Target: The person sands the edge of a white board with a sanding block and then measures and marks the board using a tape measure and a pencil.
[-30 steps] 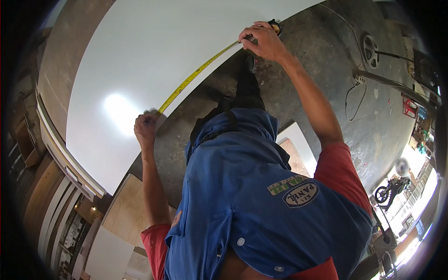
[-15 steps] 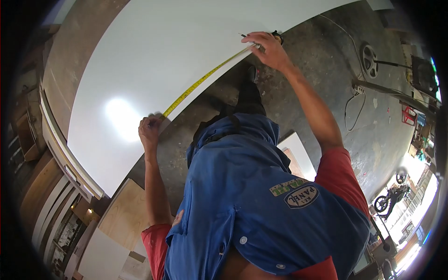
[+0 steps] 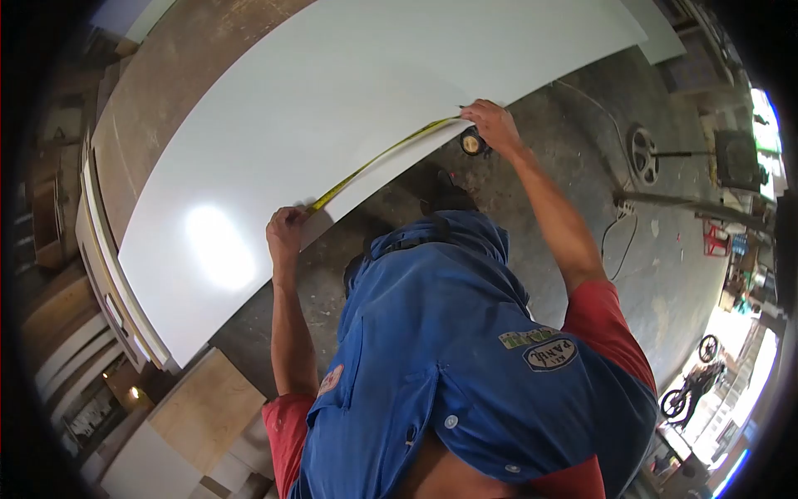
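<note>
A large white panel (image 3: pixel 391 66) lies in front of me. Along its near edge runs the yellow blade of a tape measure (image 3: pixel 371 162), bowed slightly between my hands. My left hand (image 3: pixel 286 234) is closed around the blade's left end, close to the panel edge. At the other end, my right hand (image 3: pixel 494 126) grips the tape with curled fingers, and a thin dark pencil-like tip (image 3: pixel 462 106) pokes out from them. The round dark tape case (image 3: pixel 472 143) hangs just below that hand, past the panel edge.
Boards (image 3: pixel 208 407) lean at the lower left, beside stacked panels (image 3: pixel 112 274). On the concrete floor (image 3: pixel 573 158) at right are a wheel-shaped base (image 3: pixel 642 155) and a cable (image 3: pixel 623 237). A red stool (image 3: pixel 715 239) and a motorcycle (image 3: pixel 692 384) stand farther off.
The view has shifted. My right hand has come down to the panel edge, and the tape case now hangs below it. The left hand keeps its grip on the blade's end.
</note>
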